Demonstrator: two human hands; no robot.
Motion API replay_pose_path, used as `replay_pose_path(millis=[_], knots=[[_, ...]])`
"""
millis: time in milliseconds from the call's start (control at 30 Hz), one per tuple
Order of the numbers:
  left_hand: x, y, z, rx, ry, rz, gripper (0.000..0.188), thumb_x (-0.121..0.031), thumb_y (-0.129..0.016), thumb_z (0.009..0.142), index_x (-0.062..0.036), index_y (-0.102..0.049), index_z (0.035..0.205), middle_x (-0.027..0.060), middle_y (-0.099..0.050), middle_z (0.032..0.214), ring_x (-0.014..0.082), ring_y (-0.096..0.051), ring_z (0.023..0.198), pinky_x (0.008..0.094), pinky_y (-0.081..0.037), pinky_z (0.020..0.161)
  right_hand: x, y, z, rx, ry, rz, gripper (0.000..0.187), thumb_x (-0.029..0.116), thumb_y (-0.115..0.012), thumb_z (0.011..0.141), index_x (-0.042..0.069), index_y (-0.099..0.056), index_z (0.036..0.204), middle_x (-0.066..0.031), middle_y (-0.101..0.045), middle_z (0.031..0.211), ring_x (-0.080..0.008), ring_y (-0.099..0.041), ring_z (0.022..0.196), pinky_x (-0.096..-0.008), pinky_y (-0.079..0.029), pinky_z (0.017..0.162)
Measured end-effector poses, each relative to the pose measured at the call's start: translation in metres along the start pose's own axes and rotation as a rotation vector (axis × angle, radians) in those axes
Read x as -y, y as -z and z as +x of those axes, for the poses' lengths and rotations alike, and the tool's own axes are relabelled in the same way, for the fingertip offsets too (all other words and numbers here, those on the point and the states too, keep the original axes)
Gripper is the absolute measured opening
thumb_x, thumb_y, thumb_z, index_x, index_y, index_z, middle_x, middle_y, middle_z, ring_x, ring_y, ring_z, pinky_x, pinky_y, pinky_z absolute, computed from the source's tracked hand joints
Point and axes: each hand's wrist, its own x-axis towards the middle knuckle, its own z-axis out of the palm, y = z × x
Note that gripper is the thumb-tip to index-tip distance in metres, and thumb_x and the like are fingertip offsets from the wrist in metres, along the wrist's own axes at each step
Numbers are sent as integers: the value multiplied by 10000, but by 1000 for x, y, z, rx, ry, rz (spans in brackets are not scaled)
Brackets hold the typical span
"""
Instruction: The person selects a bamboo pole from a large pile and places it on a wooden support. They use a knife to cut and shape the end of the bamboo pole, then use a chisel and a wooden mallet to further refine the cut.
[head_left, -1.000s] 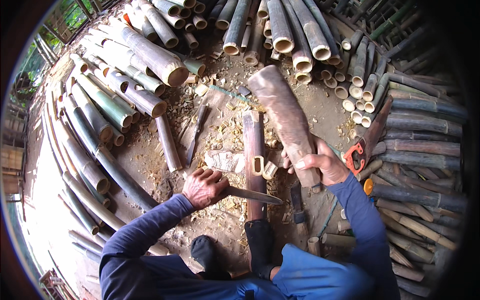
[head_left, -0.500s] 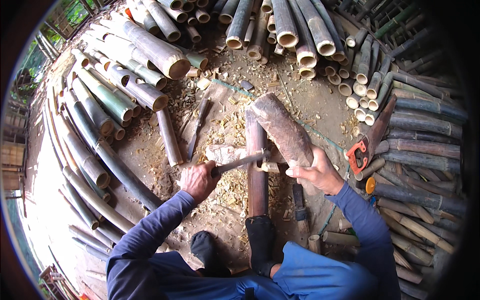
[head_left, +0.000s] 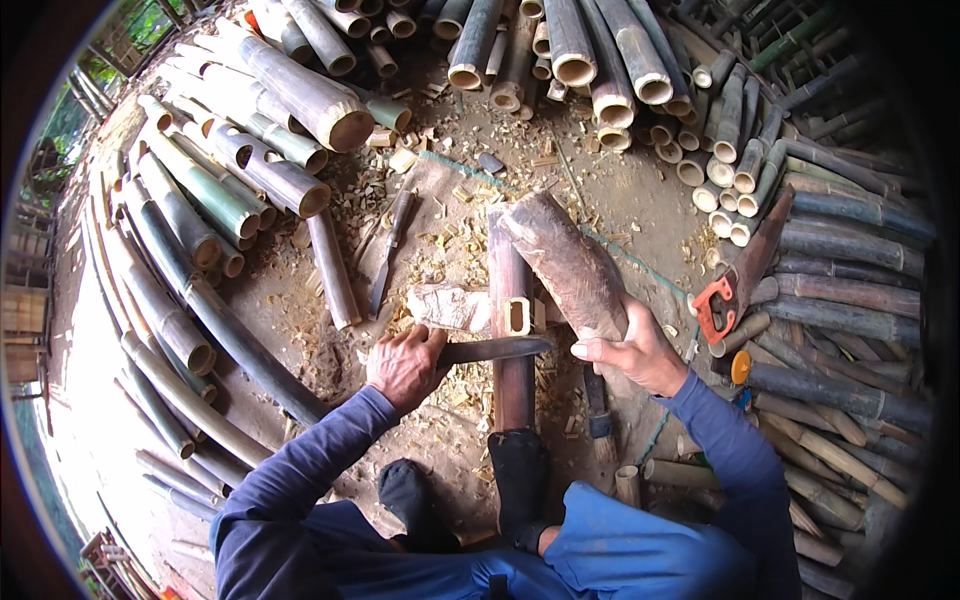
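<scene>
My left hand (head_left: 405, 368) grips a long dark steel blade (head_left: 495, 350); its handle is hidden in my fist, so I cannot tell whether it is a chisel or a knife. The blade crosses a dark bamboo length (head_left: 512, 385) lying on the ground, just below a rectangular hole cut in its wall. My right foot, in a black sock (head_left: 520, 480), presses on the bamboo's near end. In my right hand (head_left: 640, 350), a thick, rough wooden club (head_left: 565, 255) is raised at a slant above and right of the hole.
Wood chips surround a pale wood block (head_left: 448, 307). A knife (head_left: 390, 255) and a short bamboo piece (head_left: 332, 272) lie left. Bamboo piles (head_left: 300, 95) ring the far and left sides. An orange-handled saw (head_left: 718, 308) rests against bamboo at right; a brush (head_left: 600, 425) lies nearer.
The blade has come out of the hole and moved nearer to me, uncovering the opening. A chip beside the hole is no longer there. The club is nearly still.
</scene>
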Motion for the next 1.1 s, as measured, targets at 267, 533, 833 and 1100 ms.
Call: replay_pose_path(millis=[267, 533, 833, 1100], knots=[[16, 1, -1, 77, 18, -24, 258, -319, -729, 863, -105, -627, 968, 114, -657, 865, 363, -682, 747, 477, -534, 634, 1, 1, 0, 20, 61, -365, 693, 269, -843, 751, -25, -505, 1280, -171, -655, 1150, -307, -647, 1072, -404, -509, 935], [21, 7, 15, 261, -43, 104, 141, -184, -551, 919, -59, -601, 961, 184, -663, 767, 347, -688, 656, 490, -539, 576, -20, 17, 18, 363, 786, -1382, 691, 271, -882, 622, 71, -543, 1190, -71, -609, 914, -250, -665, 851, -375, -532, 734], [29, -10, 10, 177, -64, 115, 151, -153, -505, 945, -37, -569, 1017, 206, -673, 864, 351, -699, 702, 485, -540, 618, -36, 16, 39, 385, 946, -1467, 556, 236, -808, 620, 78, -558, 1091, -58, -588, 876, -203, -636, 819, -348, -506, 661], [25, -9, 9, 173, -27, 126, 180, -182, -485, 958, -58, -551, 1072, 197, -662, 916, 355, -704, 763, 486, -538, 654, -37, 13, 36, 403, 887, -1412, 501, 227, -817, 661, 70, -563, 1063, -92, -608, 862, -236, -646, 780, -367, -520, 627]])
